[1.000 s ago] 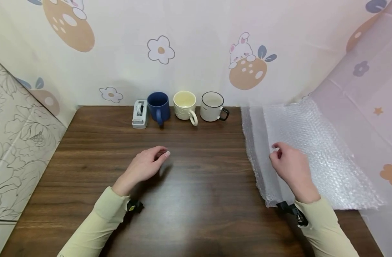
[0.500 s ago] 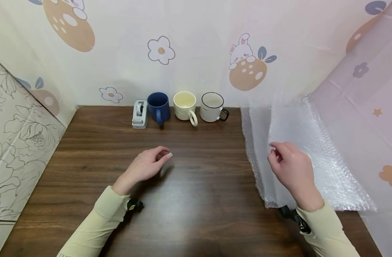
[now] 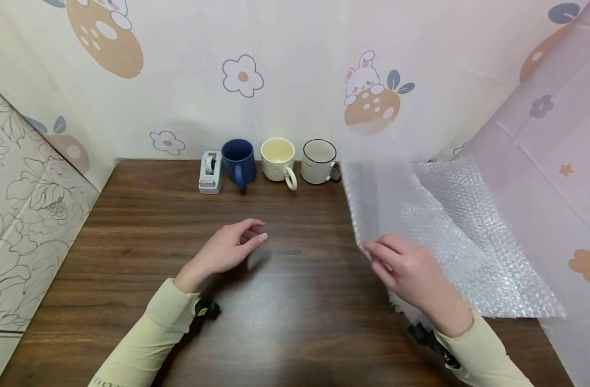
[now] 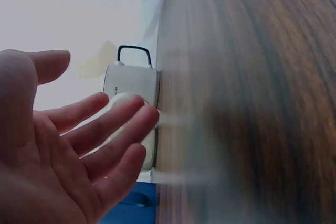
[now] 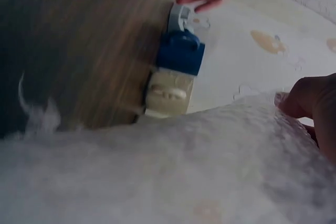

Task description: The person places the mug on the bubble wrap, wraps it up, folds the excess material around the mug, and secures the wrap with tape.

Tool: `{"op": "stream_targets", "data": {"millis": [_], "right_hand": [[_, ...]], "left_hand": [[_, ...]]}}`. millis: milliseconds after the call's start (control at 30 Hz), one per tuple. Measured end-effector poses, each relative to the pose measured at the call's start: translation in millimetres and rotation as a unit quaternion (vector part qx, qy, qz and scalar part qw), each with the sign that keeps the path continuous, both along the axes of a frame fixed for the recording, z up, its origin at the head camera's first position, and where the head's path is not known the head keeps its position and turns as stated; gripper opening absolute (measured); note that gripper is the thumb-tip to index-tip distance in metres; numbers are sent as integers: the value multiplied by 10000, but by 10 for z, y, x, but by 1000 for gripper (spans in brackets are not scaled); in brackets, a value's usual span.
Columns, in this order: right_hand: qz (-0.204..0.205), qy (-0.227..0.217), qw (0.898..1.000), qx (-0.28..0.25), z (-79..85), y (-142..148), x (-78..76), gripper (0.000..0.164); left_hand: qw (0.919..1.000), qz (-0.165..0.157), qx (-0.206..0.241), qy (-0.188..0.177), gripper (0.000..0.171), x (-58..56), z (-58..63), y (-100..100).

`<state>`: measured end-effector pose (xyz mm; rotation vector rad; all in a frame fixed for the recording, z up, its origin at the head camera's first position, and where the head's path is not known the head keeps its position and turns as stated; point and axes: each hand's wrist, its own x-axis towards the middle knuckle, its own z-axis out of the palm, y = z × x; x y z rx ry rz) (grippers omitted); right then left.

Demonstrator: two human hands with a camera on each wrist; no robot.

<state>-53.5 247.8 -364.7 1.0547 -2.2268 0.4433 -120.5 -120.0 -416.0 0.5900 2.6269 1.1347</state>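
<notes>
In the head view my right hand pinches the left edge of a sheet of bubble wrap, lifted off the stack under it. The right wrist view shows the thumb at the sheet's edge, with the bubble wrap filling the lower part. My left hand hovers over the table's middle, holding nothing, its fingers relaxed and spread in the left wrist view. More bubble wrap lies on the table's right side.
Along the back edge stand a tape dispenser, a blue mug, a cream mug and a white mug with a black handle. The wooden table meets a printed curtain behind.
My right hand has taken hold of the top sheet of bubble wrap and drawn it to the left, close to the white mug's handle. The left hand has shifted slightly right.
</notes>
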Motion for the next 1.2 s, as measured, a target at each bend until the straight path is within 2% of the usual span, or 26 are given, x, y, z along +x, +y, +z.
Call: {"op": "stream_targets", "data": {"millis": [100, 167, 200, 267, 367, 433, 500, 700, 733, 800, 867, 967, 1033, 1100, 1200], "right_hand": [[390, -107, 9991, 131, -42, -102, 51, 29], [619, -204, 9977, 199, -74, -160, 91, 30], [722, -237, 9968, 245, -89, -186, 112, 30], [970, -312, 9943, 312, -116, -231, 147, 31], [1237, -344, 9909, 400, -144, -297, 192, 31], [1401, -337, 9886, 436, -154, -335, 214, 30], [1514, -328, 9868, 474, -166, -362, 235, 30], [1862, -522, 9792, 617, -226, -412, 291, 32], [1923, -559, 9775, 657, -237, -424, 301, 31], [1981, -605, 9754, 754, -258, -447, 321, 29], [2016, -590, 9740, 851, -276, -470, 340, 27], [1967, -585, 9744, 922, -293, -490, 358, 26], [1919, -657, 9746, 951, -300, -492, 368, 28], [1873, -816, 9745, 929, -303, -489, 373, 29], [1744, -1247, 9738, 756, -299, -475, 376, 24]], "left_hand": [[9977, -277, 617, -90, 45, -11, -30, -9], [9902, -556, 1240, -334, 44, -21, -54, -21], [9832, -690, 1616, -494, 44, -28, -67, -27], [9626, -857, 2404, -906, 45, -49, -80, -39], [9300, -829, 3270, -1461, 57, -110, -93, -89], [9151, -683, 3566, -1755, 71, -151, -106, -136], [9043, -562, 3739, -1981, 81, -182, -129, -190], [8596, -583, 4502, -2347, 84, -202, -153, -314], [8542, -586, 4563, -2424, 84, -206, -146, -338], [8532, -480, 4524, -2550, 80, -217, -128, -389], [8588, -265, 4356, -2684, 71, -230, -110, -443], [8809, 52, 3887, -2701, 59, -241, -104, -528], [8938, 222, 3639, -2613, 59, -239, -114, -584], [9050, 306, 3435, -2490, 59, -228, -129, -640], [9168, 497, 3217, -2314, 59, -197, -161, -718]]}}
